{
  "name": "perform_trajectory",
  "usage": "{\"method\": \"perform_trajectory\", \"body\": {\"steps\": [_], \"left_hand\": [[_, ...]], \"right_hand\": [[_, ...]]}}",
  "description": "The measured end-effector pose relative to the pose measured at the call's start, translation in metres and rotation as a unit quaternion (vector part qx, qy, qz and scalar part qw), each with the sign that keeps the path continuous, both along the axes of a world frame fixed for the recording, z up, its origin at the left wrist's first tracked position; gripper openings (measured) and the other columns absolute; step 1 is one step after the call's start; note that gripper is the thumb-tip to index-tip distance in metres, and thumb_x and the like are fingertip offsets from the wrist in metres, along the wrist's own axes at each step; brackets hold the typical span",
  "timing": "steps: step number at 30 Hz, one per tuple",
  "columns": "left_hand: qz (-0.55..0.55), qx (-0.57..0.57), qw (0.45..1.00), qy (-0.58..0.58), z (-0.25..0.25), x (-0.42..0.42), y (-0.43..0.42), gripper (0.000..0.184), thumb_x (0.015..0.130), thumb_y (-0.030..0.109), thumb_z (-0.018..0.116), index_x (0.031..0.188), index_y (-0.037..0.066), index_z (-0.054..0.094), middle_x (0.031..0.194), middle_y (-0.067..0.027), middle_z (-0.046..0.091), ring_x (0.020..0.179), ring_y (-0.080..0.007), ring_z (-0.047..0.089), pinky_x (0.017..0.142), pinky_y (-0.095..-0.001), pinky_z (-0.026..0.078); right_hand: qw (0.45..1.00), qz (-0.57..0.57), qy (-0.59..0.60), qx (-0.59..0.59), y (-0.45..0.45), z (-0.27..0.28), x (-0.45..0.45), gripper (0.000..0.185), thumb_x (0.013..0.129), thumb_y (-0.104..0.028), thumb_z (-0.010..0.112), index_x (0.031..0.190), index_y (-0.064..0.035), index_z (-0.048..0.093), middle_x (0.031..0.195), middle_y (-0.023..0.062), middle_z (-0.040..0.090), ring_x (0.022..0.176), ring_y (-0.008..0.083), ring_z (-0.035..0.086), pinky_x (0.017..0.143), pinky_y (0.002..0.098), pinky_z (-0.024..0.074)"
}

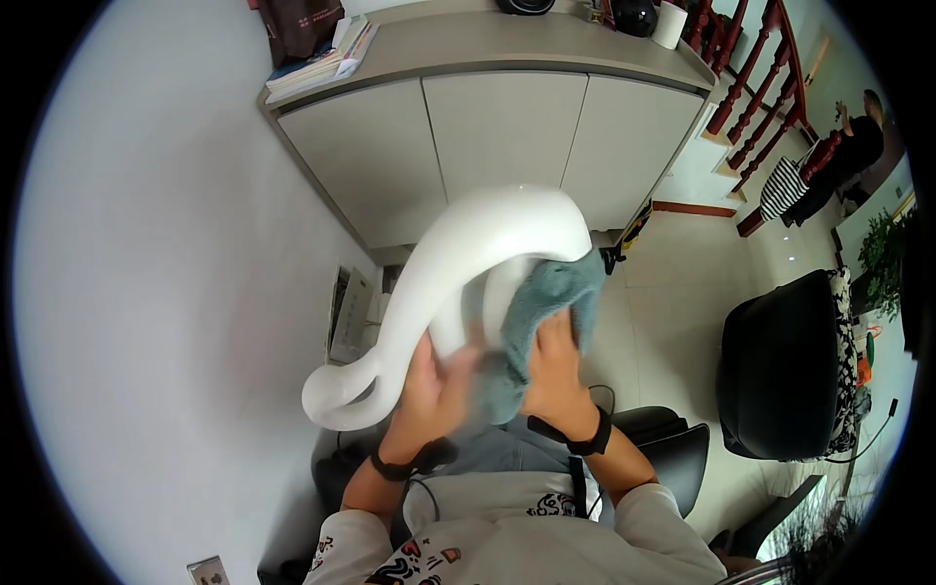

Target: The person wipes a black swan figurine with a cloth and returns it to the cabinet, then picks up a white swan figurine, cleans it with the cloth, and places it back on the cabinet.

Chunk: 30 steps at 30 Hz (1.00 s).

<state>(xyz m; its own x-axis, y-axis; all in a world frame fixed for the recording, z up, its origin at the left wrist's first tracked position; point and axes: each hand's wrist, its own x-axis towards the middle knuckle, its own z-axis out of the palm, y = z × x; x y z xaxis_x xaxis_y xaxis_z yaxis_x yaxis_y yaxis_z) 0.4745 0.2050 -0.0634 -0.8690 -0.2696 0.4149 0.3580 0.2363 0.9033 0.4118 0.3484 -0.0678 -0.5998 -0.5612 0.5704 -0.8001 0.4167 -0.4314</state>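
A large glossy white curved piece [468, 239], looped at its lower left end and looking like an ornament, is held up in front of my body. My left hand [427, 395] is closed around its lower part, with the fingers partly smeared by motion. In my right hand [554, 375] is a grey-green cloth [565, 283], pressed against the right end of the white piece. Part of the cloth hangs down between both hands and is blurred. The inner side of the white piece is partly hidden by the cloth.
A beige cabinet [507, 122] stands ahead, with books [327, 63] and a dark bag [297, 29] on its left end. A white wall [175, 244] is on the left. To the right are a black chair [780, 366], a staircase railing [760, 88] and a person [853, 146].
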Motion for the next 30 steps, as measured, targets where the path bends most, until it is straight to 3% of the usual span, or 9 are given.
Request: {"method": "perform_trajectory", "body": {"steps": [4, 7, 9, 12, 16, 22, 24, 28, 30], "left_hand": [[0.038, 0.025, 0.999, 0.023, 0.009, 0.000, 0.006, 0.042, 0.092, 0.015, 0.047, 0.126, -0.006, 0.036, 0.092, -0.0071, 0.053, 0.077, -0.0093, 0.048, 0.069, -0.0213, 0.039], [0.080, 0.029, 0.996, 0.005, 0.017, 0.002, 0.003, 0.041, 0.092, 0.020, 0.047, 0.125, -0.004, 0.039, 0.091, -0.0054, 0.053, 0.078, -0.0098, 0.048, 0.072, -0.0234, 0.040], [0.100, 0.031, 0.994, 0.029, 0.012, 0.003, 0.000, 0.041, 0.093, 0.022, 0.046, 0.125, -0.004, 0.039, 0.095, -0.0050, 0.054, 0.080, -0.0095, 0.047, 0.073, -0.0227, 0.039], [0.096, 0.090, 0.990, 0.059, -0.005, 0.006, -0.006, 0.044, 0.095, 0.026, 0.044, 0.125, -0.006, 0.038, 0.111, -0.0103, 0.053, 0.096, -0.0130, 0.051, 0.084, -0.0267, 0.041], [0.084, 0.110, 0.989, 0.052, 0.001, 0.011, -0.005, 0.042, 0.095, 0.024, 0.043, 0.125, -0.006, 0.038, 0.114, -0.0119, 0.052, 0.101, -0.0144, 0.050, 0.088, -0.0286, 0.040], [0.118, 0.021, 0.991, 0.055, -0.006, 0.011, 0.000, 0.039, 0.094, 0.020, 0.046, 0.123, -0.006, 0.040, 0.113, -0.0109, 0.053, 0.101, -0.0141, 0.051, 0.088, -0.0293, 0.040], [0.115, 0.002, 0.993, 0.033, -0.002, 0.014, -0.006, 0.045, 0.092, 0.018, 0.046, 0.127, -0.007, 0.037, 0.119, -0.0140, 0.049, 0.105, -0.0178, 0.048, 0.092, -0.0304, 0.038], [0.134, 0.107, 0.985, 0.031, 0.009, 0.018, -0.013, 0.049, 0.092, 0.025, 0.047, 0.127, -0.008, 0.037, 0.116, -0.0136, 0.051, 0.104, -0.0172, 0.049, 0.089, -0.0293, 0.039], [0.148, 0.147, 0.977, 0.035, 0.017, 0.019, -0.011, 0.051, 0.091, 0.027, 0.048, 0.127, -0.007, 0.038, 0.116, -0.0133, 0.051, 0.103, -0.0172, 0.050, 0.089, -0.0294, 0.040]], "right_hand": [[0.993, 0.096, 0.028, -0.067, -0.010, 0.003, 0.016, 0.044, 0.064, -0.006, 0.058, 0.105, 0.0111, 0.050, 0.117, 0.0267, 0.045, 0.116, 0.0499, 0.039, 0.094, 0.0453, 0.0398], [0.992, 0.067, 0.067, -0.081, -0.010, -0.001, 0.028, 0.050, 0.062, -0.003, 0.059, 0.108, 0.0153, 0.048, 0.119, 0.0303, 0.044, 0.116, 0.0487, 0.042, 0.096, 0.0441, 0.0398], [0.989, 0.111, 0.062, -0.071, -0.004, 0.008, 0.027, 0.054, 0.060, -0.001, 0.059, 0.110, 0.0171, 0.046, 0.120, 0.0314, 0.044, 0.116, 0.0479, 0.043, 0.097, 0.0430, 0.0399], [0.985, 0.154, 0.059, -0.049, 0.003, 0.029, 0.027, 0.060, 0.058, 0.001, 0.060, 0.113, 0.0175, 0.045, 0.122, 0.0317, 0.043, 0.116, 0.0478, 0.043, 0.097, 0.0428, 0.0397], [0.991, 0.126, 0.032, -0.030, 0.000, 0.030, 0.029, 0.065, 0.056, 0.002, 0.062, 0.117, 0.0158, 0.043, 0.124, 0.0320, 0.040, 0.119, 0.0479, 0.040, 0.098, 0.0454, 0.0379], [0.992, 0.100, -0.007, -0.082, -0.017, 0.033, 0.028, 0.059, 0.064, -0.006, 0.061, 0.119, 0.0103, 0.045, 0.126, 0.0259, 0.042, 0.121, 0.0445, 0.040, 0.100, 0.0453, 0.0343], [0.991, 0.106, 0.075, -0.024, -0.013, 0.033, 0.028, 0.052, 0.070, -0.010, 0.056, 0.118, 0.0071, 0.048, 0.126, 0.0216, 0.045, 0.122, 0.0379, 0.042, 0.098, 0.0427, 0.0369], [0.958, 0.088, 0.259, 0.089, 0.000, 0.048, 0.023, 0.043, 0.077, -0.015, 0.048, 0.117, 0.0021, 0.051, 0.126, 0.0138, 0.049, 0.121, 0.0242, 0.047, 0.091, 0.0390, 0.0444], [0.970, 0.108, 0.214, 0.050, 0.005, 0.047, 0.024, 0.042, 0.078, -0.013, 0.047, 0.118, 0.0013, 0.051, 0.126, 0.0134, 0.049, 0.121, 0.0239, 0.046, 0.090, 0.0386, 0.0450]]}}
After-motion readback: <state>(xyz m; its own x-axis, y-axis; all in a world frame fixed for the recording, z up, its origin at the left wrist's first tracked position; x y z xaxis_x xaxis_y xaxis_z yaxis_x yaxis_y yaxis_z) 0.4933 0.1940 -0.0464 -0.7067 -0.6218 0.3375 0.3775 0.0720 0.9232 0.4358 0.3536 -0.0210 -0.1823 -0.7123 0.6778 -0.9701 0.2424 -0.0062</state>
